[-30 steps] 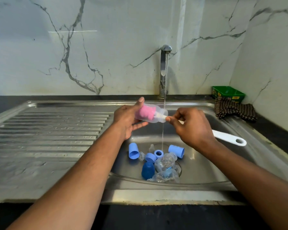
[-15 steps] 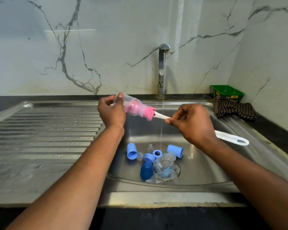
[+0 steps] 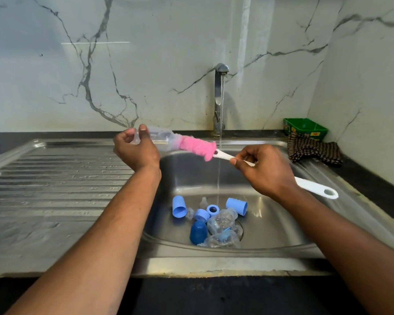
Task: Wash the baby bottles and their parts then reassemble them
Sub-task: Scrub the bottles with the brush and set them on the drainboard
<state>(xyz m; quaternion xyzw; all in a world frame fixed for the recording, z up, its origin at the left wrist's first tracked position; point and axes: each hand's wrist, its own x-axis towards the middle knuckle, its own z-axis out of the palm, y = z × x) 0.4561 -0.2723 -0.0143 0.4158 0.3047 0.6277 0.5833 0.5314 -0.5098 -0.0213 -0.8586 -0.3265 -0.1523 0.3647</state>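
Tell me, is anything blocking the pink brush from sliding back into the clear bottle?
Nothing visible does. The pink sponge brush still sits partly in the mouth of the clear plastic bottle, which the left hand holds; the right hand pinches the brush's white handle.

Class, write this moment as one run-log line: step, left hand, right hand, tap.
step: scrubbing bottle | left hand: grips clear bottle | right hand: holds brush handle, pink brush head mostly outside bottle | tap: running
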